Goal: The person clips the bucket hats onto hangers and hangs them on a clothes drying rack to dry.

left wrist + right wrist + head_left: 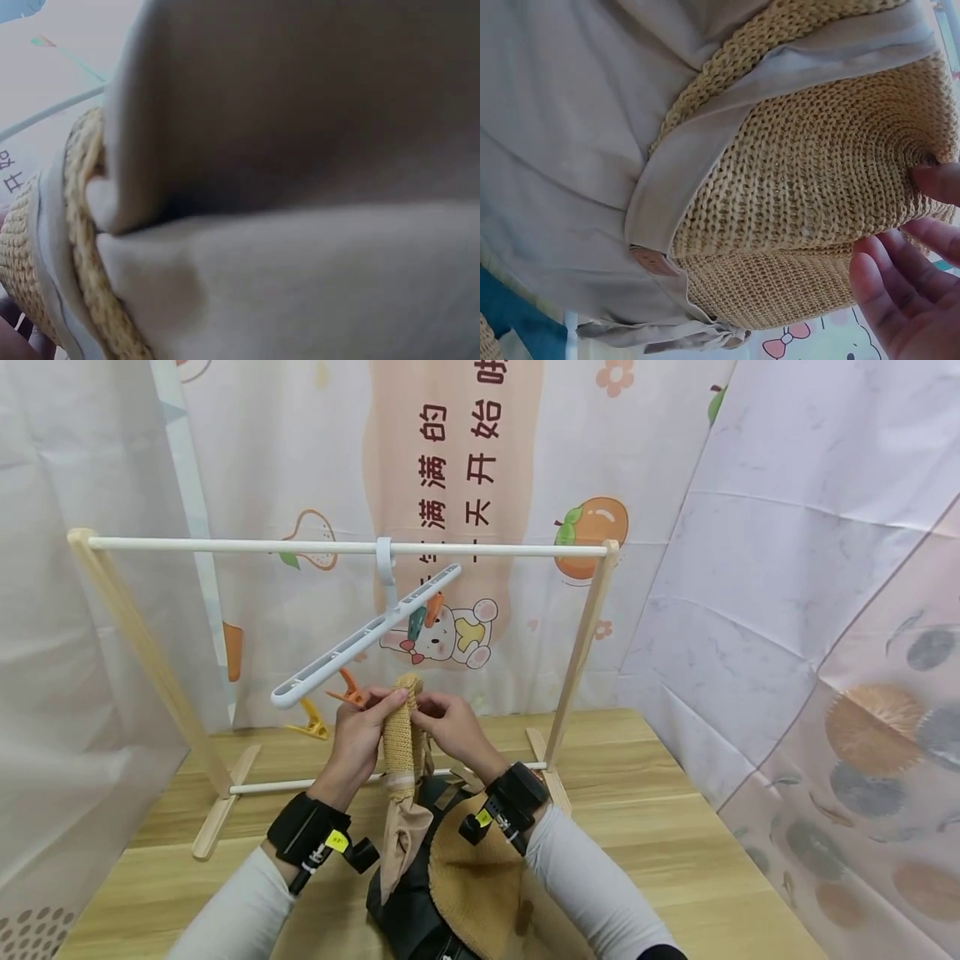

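Note:
A woven straw hat (399,735) with a beige cloth brim (405,839) hangs folded between my two hands, crown end up. My left hand (358,739) pinches its crown from the left, thumb on the weave. From the other side my right hand (450,727) pinches the crown too; in the right wrist view its thumb and fingers grip the straw weave (802,165) near the top. Cloth brim (300,285) fills most of the left wrist view. Just above and left of the hands hangs a pale clothes hanger (360,643), with an orange clip (348,689) beside my left hand.
The hanger hooks over the white rail of a wooden rack (262,545). A yellow clip (311,722), a green clip (416,622) and another orange clip (434,608) hang near it. Below my hands, black fabric (408,893) and a tan woven piece (476,885) lie on the table (645,827).

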`<state>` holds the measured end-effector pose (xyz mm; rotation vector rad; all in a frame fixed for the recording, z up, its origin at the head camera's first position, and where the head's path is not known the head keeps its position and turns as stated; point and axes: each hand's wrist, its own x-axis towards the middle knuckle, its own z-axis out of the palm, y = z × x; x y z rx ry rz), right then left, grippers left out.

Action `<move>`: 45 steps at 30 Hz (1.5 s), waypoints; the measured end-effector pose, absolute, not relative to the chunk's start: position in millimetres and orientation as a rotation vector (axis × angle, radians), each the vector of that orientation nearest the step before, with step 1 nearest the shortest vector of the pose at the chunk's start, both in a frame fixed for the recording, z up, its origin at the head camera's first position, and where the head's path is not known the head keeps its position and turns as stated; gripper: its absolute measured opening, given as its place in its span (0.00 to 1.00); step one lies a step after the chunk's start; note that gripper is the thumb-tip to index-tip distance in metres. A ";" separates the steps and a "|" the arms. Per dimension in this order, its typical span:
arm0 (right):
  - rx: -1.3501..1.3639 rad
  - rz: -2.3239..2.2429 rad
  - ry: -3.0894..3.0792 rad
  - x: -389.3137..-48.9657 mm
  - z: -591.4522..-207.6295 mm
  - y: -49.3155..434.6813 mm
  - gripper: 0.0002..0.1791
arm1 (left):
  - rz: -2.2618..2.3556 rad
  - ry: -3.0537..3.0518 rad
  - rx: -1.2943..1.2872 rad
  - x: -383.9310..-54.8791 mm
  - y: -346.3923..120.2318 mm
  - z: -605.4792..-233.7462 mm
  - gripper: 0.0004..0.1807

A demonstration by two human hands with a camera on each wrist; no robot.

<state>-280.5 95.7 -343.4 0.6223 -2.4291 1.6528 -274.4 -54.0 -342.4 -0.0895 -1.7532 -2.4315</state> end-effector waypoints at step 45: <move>0.483 1.817 -2.486 -329.2 -319.8 115.5 0.16 | -2.483 -1.579 0.034 -312.2 -18.6 -338.7 0.07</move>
